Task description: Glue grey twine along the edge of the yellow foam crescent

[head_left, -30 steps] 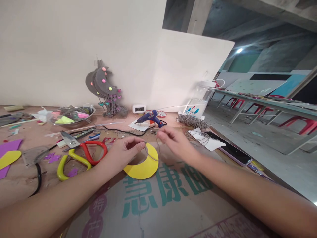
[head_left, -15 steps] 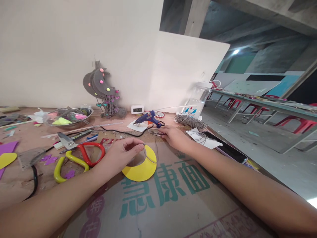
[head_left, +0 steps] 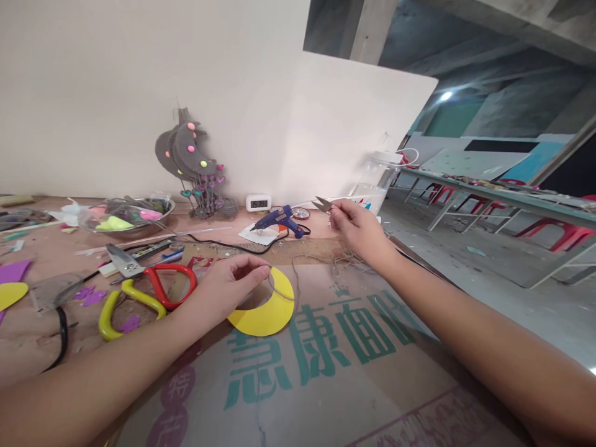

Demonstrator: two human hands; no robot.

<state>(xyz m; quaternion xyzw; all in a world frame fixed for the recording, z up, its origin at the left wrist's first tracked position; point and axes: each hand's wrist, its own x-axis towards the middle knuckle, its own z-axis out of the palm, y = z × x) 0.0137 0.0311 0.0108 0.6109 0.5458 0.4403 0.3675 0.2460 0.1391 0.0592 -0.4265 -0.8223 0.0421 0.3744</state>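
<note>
Crescent, yellow (head_left: 267,320), is lying at frame centre, its curved outer edge facing me, on the printed cardboard (head_left: 326,397). My left grip (head_left: 237,280) is pinching thumb against forefinger at the crescent's upper tip and is closing on a grey cord (head_left: 282,294). Whether the yellow tip is also being caught between the fingers, I cannot tell. The pinch is presumably stopping the cord from sliding; the cord is looping over the yellow face and running towards loose strands right of centre.

My right grip (head_left: 361,226) is clamping small scissors (head_left: 323,203), right of centre and above the cardboard, well apart from the crescent. The blades are pointing up and left, slightly parted; fingers are hiding the handles. Holding them this way is probably leaving the blades free of my fingers.

Upper centre: the glue gun (head_left: 282,218) is resting with its nozzle over a white sheet (head_left: 256,237), likely so drips are landing there rather than on the worktop (head_left: 28,341). Left of centre: large scissors (head_left: 151,273) are lying with handles towards me, seemingly for easy reach. The cardboard is probably serving as a protective layer under the work.
</note>
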